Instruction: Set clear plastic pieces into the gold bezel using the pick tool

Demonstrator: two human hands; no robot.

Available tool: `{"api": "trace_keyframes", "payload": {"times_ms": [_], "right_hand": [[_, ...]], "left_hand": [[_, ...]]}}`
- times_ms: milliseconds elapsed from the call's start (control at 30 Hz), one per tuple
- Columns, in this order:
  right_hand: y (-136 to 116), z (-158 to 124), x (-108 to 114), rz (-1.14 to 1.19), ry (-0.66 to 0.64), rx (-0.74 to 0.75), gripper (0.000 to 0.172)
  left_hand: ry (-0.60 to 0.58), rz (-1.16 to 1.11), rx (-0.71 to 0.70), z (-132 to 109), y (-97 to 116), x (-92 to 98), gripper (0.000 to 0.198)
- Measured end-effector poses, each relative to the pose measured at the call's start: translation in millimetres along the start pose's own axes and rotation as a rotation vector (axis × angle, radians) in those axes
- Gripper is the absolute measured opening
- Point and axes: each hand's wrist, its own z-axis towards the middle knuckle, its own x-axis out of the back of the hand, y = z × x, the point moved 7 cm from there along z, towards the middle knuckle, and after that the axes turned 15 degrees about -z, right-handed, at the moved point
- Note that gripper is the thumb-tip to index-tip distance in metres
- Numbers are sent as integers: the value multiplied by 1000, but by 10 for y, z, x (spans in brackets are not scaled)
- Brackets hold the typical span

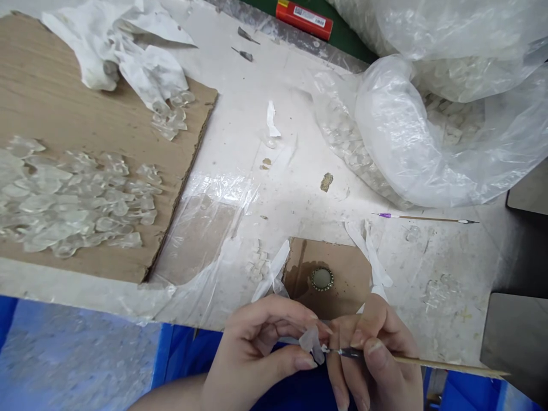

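Note:
Near the table's front edge, my left hand [265,348] pinches a small translucent piece [312,344] between thumb and fingers. My right hand [377,354] grips a thin wooden stick tool [449,366] with a dark tip section [351,353], and its fine point touches or nearly touches the piece. Just beyond the hands lies a brown cardboard square [342,265], holding a bottle cap [322,279] with pale contents. White tape strips [280,267] run along the cardboard's sides.
Many translucent pieces [81,200] cover a large cardboard sheet [171,171] at left, with crumpled white cloth [149,68] above. Plastic bags [394,131] of small pieces fill the upper right. A purple-banded thin tool [428,218] and a red tube [305,20] lie farther off.

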Motion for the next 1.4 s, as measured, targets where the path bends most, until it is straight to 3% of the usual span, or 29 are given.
{"api": "trace_keyframes", "payload": {"times_ms": [433,833,900,1067,1300,1400], "right_hand": [[0,-35,23,-76,-21,50,27],[-73,-29,43,-160,53,119,27],[-130,-26,138,-226,119,215,23],[-274,-29,477,-554,474,465,14],[-293,142,403,-982,432,396,16],[-274,146,386,-968,430,376,16]], "left_hand": [[-44,96,31,-50,-19,43,39],[-4,99,12,-46,7,63,33],[8,91,7,-42,-1,58,28],[26,18,-88,21,21,13,17],[10,-28,-7,37,-10,0,16],[5,-1,35,4,-20,32,19]]}}
